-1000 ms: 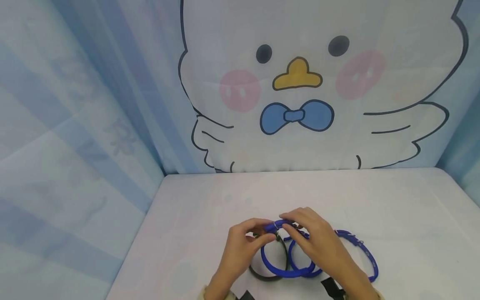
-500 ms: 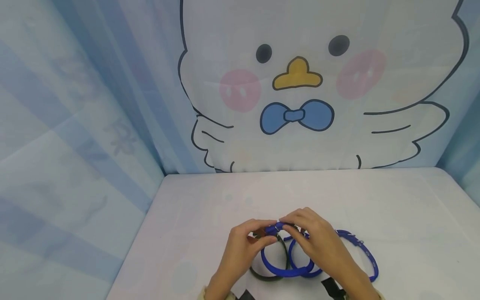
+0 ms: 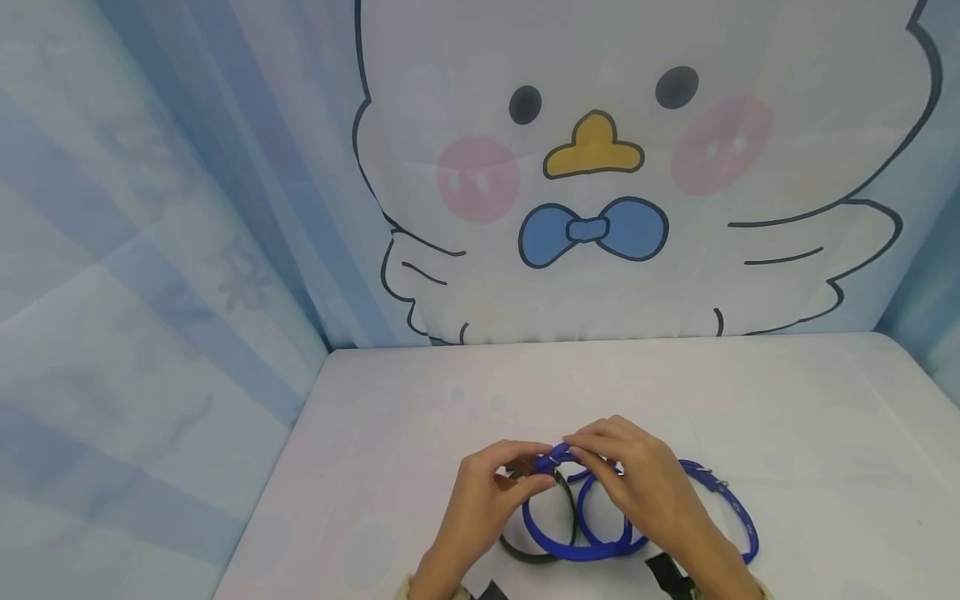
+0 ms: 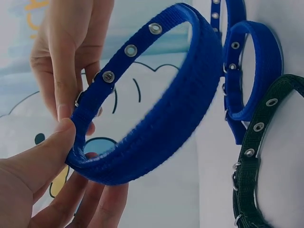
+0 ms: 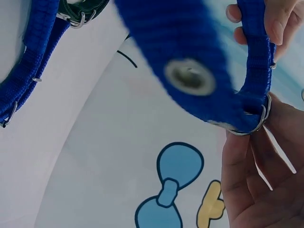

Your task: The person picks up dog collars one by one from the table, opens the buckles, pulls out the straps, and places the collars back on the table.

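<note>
Collar [image 4: 175,109], blue, thumb-and-finger pinched by left hand [image 3: 487,487] and right hand [image 3: 637,467]; green collar [image 4: 247,183] below grip; tabletop [image 3: 420,400] running beyond to far edge [image 3: 600,342].

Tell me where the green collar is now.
The green collar sits at the lower right of the left wrist view; in the head view it lies on the table just right of the left hand, partly behind a blue collar.
</note>
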`<act>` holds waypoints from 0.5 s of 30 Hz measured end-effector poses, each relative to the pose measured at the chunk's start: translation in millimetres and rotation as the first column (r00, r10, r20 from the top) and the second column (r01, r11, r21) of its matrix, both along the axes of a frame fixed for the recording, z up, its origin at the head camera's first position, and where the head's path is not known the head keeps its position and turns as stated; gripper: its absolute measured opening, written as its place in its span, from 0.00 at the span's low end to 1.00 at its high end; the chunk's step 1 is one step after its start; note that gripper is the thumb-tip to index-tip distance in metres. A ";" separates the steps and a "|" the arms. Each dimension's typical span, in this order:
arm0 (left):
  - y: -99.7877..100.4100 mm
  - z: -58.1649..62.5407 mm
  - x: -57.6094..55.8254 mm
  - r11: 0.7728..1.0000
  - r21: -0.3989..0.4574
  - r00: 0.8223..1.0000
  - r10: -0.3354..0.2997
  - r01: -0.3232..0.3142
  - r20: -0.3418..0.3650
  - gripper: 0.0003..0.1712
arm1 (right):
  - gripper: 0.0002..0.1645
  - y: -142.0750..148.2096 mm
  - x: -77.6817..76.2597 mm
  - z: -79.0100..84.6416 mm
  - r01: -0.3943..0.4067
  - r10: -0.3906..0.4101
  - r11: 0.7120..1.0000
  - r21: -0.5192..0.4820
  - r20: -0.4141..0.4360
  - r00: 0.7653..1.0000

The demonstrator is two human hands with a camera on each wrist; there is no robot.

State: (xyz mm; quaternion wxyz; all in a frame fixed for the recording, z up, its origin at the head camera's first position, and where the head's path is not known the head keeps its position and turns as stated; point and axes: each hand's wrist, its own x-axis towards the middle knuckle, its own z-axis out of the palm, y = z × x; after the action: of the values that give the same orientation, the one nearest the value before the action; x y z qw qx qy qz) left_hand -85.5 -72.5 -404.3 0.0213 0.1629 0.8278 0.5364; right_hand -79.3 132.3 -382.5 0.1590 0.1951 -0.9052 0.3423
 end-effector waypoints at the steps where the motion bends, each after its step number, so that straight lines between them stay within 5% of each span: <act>1: 0.1 0.0 0.0 1.000 -0.002 1.000 0.004 -0.004 0.003 0.17 | 0.11 0.2 -0.3 -0.2 0.004 -0.004 1.000 0.000 -0.003 1.000; 8: 1.1 -0.9 0.8 1.000 -0.002 1.000 0.024 -0.024 0.005 0.16 | 0.12 -0.4 -1.8 -3.8 0.031 -0.031 0.999 -0.021 -0.024 0.999; 15: 2.1 -3.2 1.8 0.999 0.020 0.999 0.034 -0.034 -0.008 0.16 | 0.15 -1.5 -4.3 -9.4 0.061 -0.061 0.998 -0.011 -0.134 0.989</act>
State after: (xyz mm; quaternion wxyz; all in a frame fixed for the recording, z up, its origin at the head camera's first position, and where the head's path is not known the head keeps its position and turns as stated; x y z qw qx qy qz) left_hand -83.7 -70.4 -407.5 0.0069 0.1512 0.8253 0.5440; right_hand -83.6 130.8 -392.0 0.2304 0.1893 -0.8970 0.3264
